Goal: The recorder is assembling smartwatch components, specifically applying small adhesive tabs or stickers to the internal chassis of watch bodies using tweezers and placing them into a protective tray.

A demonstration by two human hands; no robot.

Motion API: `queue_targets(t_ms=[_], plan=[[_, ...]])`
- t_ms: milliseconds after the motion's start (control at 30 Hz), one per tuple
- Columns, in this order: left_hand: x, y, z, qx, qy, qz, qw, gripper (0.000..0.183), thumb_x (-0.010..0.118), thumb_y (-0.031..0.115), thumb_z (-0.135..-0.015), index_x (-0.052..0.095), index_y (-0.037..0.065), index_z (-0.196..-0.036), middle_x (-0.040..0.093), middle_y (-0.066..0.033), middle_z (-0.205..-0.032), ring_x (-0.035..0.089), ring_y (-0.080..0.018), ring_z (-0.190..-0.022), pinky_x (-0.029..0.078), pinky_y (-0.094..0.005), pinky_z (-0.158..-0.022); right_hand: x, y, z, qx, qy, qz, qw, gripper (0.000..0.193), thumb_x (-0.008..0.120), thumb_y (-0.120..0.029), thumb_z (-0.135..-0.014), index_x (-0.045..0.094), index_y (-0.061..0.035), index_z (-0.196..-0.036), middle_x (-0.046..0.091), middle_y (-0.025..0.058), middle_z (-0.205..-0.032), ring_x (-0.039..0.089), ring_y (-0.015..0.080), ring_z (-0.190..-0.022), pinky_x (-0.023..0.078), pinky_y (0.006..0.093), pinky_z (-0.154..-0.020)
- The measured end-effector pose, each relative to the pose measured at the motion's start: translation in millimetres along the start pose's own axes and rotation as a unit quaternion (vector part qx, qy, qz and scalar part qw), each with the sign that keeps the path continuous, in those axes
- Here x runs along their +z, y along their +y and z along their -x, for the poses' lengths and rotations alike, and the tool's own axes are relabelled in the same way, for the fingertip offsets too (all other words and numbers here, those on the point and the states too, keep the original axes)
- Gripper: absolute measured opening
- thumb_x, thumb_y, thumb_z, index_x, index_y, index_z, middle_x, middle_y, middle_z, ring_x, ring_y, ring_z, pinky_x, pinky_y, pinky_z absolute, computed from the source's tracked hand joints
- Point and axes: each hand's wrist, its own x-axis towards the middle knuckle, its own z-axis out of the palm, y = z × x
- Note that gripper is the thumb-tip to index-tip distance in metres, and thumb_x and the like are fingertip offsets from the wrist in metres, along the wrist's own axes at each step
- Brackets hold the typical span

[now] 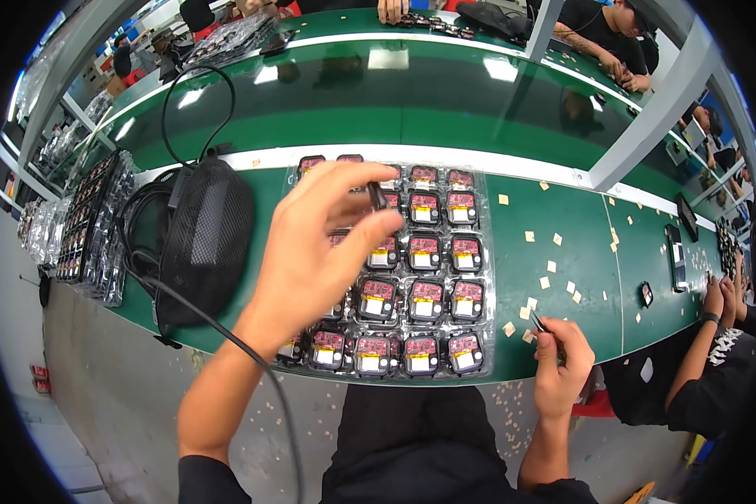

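A clear plastic tray (pixel 487 357) lies before me, filled with rows of square black casings (pixel 425 252) that show red circuit boards and white and yellow parts. Over its left half my left hand (pixel 315 244) is raised, pinching a small black piece (pixel 378 196) between thumb and index finger. That piece is seen nearly edge-on; it looks like one of the casings. To the right of the tray, near the table's front edge, my right hand (pixel 561 365) grips tweezers (pixel 536 319). Their tip points at small beige square pieces (pixel 529 335) on the green table.
A black mesh bag (pixel 206 239) with coiled cables stands left of the tray; one cable (pixel 265 370) crosses over my left forearm. Stacked trays (pixel 97 218) are at the far left. A grey metal post (pixel 655 109) rises at right. Co-workers sit opposite and to the right.
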Motion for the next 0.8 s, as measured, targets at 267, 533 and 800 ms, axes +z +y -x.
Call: queue_targets(t_ms=[267, 533, 800], plan=[[8.7, -55.4, -47.4, 0.065, -0.026, -0.355, 0.932, 0.019, 0.074, 0.022, -0.089, 0.068, 0.005, -0.097, 0.066, -0.0100, -0.091, 0.068, -0.0315, -0.090, 0.055, -0.0412, -0.077, -2.1, 20.6, 8.8, 0.031, 0.024, -0.027, 0.999, 0.018, 0.065, -0.011, -0.100, 0.068, 0.0061, -0.105, 0.065, 0.0077, -0.085, 0.054, 0.0085, -0.062, 0.041, 0.0218, -0.054], [4.8, -67.6, -53.3, 0.124, -0.057, -0.438, 0.889, 0.016, 0.072, 0.017, -0.089, 0.076, 0.005, -0.100, 0.069, -0.0091, -0.094, 0.068, -0.0318, -0.089, 0.054, -0.0424, -0.078, 1.4, 15.7, 5.5, 0.037, 0.030, -0.025, 0.999, 0.012, 0.069, -0.005, -0.095, 0.069, 0.0046, -0.101, 0.067, 0.0116, -0.080, 0.058, 0.0171, -0.065, 0.044, 0.0276, -0.057], [4.0, -62.5, -61.1, 0.111, -0.098, -0.462, 0.874, 0.013, 0.070, 0.012, -0.089, 0.077, 0.004, -0.097, 0.070, -0.0094, -0.097, 0.066, -0.0322, -0.093, 0.053, -0.0431, -0.083, 2.7, 15.6, 5.2, 0.026, 0.022, -0.016, 0.999, 0.012, 0.069, -0.004, -0.094, 0.070, 0.0048, -0.102, 0.068, 0.0120, -0.082, 0.059, 0.0176, -0.065, 0.043, 0.0273, -0.056]])
